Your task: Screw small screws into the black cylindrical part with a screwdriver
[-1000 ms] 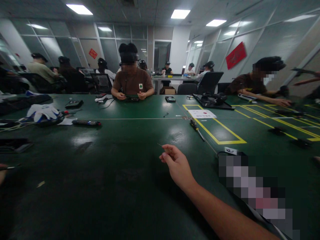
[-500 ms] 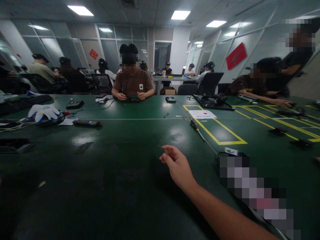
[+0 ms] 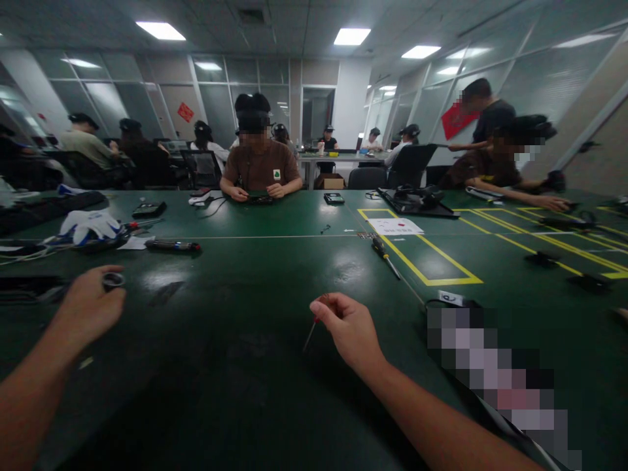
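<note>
Tabletop [image 3: 235,275] green, glossy below right fingers [image 3: 328,314]; ceiling lights [image 3: 352,36] lit.

bare forearms [image 3: 422,399], bare wrists [image 3: 377,365]

Your right hand [image 3: 349,324] hides upper end of thin tool [image 3: 309,336]; your left forearm [image 3: 39,386], near edge of tabletop [image 3: 220,399] cut off.

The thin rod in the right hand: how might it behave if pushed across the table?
The rod looks straight, so it's probably stiff. Its slimness suggests it's light and easily nudged. It may roll, but the right hand hides its upper end, so that's unsure.
</note>
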A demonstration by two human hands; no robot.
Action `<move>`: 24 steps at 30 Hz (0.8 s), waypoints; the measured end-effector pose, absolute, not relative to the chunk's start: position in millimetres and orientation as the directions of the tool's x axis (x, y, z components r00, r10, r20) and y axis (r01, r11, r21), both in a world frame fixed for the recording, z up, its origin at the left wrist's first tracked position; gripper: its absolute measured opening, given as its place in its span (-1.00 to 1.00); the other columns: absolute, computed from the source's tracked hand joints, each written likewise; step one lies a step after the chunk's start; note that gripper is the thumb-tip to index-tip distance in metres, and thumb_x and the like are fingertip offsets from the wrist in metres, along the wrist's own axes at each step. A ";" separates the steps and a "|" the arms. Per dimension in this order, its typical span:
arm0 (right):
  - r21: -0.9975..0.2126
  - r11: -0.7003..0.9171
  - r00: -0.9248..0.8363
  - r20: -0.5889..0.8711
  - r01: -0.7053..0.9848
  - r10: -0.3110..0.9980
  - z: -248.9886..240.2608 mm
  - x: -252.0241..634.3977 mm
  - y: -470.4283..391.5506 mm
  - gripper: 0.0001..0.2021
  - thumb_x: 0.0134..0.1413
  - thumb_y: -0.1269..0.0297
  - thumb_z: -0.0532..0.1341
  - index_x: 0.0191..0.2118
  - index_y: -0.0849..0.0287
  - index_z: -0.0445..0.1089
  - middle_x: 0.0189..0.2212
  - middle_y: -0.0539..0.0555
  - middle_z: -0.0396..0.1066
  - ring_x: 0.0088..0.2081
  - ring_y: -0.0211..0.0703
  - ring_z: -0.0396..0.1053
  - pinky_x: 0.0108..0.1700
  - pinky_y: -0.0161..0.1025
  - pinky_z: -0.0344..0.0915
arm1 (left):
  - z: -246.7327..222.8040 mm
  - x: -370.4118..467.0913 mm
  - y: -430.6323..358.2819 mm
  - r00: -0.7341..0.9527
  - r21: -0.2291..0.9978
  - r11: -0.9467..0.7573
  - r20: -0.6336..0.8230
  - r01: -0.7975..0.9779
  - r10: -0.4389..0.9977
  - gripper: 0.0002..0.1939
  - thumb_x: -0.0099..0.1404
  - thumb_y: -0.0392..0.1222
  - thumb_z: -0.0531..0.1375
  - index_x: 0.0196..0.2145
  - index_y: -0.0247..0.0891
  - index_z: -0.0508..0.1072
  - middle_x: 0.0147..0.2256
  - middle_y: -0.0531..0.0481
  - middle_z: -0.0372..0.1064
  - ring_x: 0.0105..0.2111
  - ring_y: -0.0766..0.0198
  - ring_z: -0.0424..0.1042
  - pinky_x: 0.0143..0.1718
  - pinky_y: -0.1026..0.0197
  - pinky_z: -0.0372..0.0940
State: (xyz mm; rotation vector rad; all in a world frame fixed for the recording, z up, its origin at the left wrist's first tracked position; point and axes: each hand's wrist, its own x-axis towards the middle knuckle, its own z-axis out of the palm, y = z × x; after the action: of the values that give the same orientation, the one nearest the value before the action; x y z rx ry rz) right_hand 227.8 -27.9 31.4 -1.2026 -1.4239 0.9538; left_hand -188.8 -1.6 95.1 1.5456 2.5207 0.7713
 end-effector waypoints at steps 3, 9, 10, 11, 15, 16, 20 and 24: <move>-0.963 0.212 -0.017 0.212 0.165 0.977 32.5 225.7 -31.1 -0.68 -0.01 0.03 0.45 -0.49 0.12 0.39 -0.62 -0.11 0.26 -0.57 -0.28 0.16 -0.48 -0.29 0.16 | 80.2 -145.8 5.3 -0.215 0.452 0.117 0.172 0.884 0.961 -0.54 0.37 -0.17 0.09 0.19 -0.27 0.40 0.12 -0.06 0.43 0.11 0.06 0.42 0.20 -0.06 0.26; -0.952 0.240 -0.033 0.238 0.190 0.971 33.4 226.0 -34.3 -0.78 0.09 0.07 0.40 -0.36 0.11 0.52 -0.56 -0.06 0.37 -0.52 -0.22 0.28 -0.43 -0.27 0.21 | 65.8 -47.1 10.3 0.106 0.582 -0.270 0.300 0.767 0.948 -0.50 0.26 -0.17 0.27 0.17 -0.06 0.49 0.10 -0.05 0.52 0.08 0.01 0.50 0.18 -0.04 0.34; -0.944 0.257 -0.042 0.254 0.205 0.966 34.5 226.7 -35.2 -0.80 0.15 0.07 0.36 -0.30 0.10 0.55 -0.51 -0.03 0.44 -0.48 -0.19 0.34 -0.40 -0.25 0.25 | 63.6 -33.9 11.0 0.111 0.604 -0.298 0.328 0.740 0.938 -0.49 0.26 -0.18 0.28 0.18 -0.06 0.49 0.12 -0.05 0.51 0.11 0.01 0.49 0.21 -0.06 0.32; -0.936 0.277 -0.052 0.272 0.218 0.961 35.8 227.4 -36.3 -0.80 0.20 0.08 0.32 -0.26 0.09 0.57 -0.47 -0.01 0.49 -0.44 -0.16 0.39 -0.36 -0.24 0.28 | 60.8 -21.8 11.1 0.105 0.628 -0.313 0.345 0.712 0.932 -0.49 0.26 -0.19 0.28 0.18 -0.07 0.49 0.13 -0.05 0.51 0.11 0.02 0.49 0.22 -0.06 0.31; -0.896 0.352 -0.090 0.340 0.272 0.936 40.4 228.5 -41.8 -0.77 0.29 0.10 0.25 -0.29 0.09 0.57 -0.45 0.01 0.52 -0.40 -0.13 0.46 -0.32 -0.22 0.33 | 43.4 12.5 4.5 0.072 0.723 -0.321 0.353 0.612 0.933 -0.47 0.24 -0.25 0.32 0.18 -0.13 0.46 0.02 -0.08 0.57 0.01 0.05 0.55 0.17 -0.08 0.36; -0.888 0.369 -0.095 0.357 0.274 0.929 40.7 228.2 -43.0 -0.77 0.30 0.11 0.24 -0.30 0.09 0.56 -0.46 0.01 0.51 -0.41 -0.13 0.46 -0.33 -0.22 0.33 | 38.3 17.0 1.7 0.068 0.732 -0.326 0.359 0.599 0.931 -0.52 0.25 -0.25 0.31 0.13 -0.12 0.50 0.00 -0.08 0.58 -0.01 0.05 0.56 0.17 -0.10 0.36; -0.891 0.422 -0.060 0.418 0.167 0.906 37.5 226.3 -45.2 -0.78 0.37 0.10 0.18 -0.20 0.07 0.51 -0.43 0.01 0.51 -0.40 -0.15 0.47 -0.32 -0.24 0.37 | 21.6 19.4 -6.9 0.143 0.721 -0.409 0.403 0.559 0.904 -0.65 0.30 -0.24 0.28 0.04 -0.09 0.56 0.06 -0.06 0.55 0.10 0.04 0.50 0.31 -0.21 0.19; -0.894 0.441 0.081 0.447 0.084 0.891 35.1 224.9 -44.9 -0.77 0.44 0.07 0.11 -0.07 0.04 0.43 -0.36 0.03 0.52 -0.32 -0.13 0.51 -0.22 -0.20 0.43 | 13.6 11.7 -7.1 0.214 0.693 -0.451 0.404 0.563 0.889 -0.65 0.35 -0.24 0.25 0.08 -0.06 0.54 0.10 -0.05 0.53 0.16 0.05 0.46 0.40 -0.31 -0.03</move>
State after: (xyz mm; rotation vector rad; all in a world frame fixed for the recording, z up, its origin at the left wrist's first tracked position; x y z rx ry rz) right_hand 224.9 -44.9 35.1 -0.9518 -1.3654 0.7655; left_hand 11.7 -7.1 13.6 2.0973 1.3465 1.1151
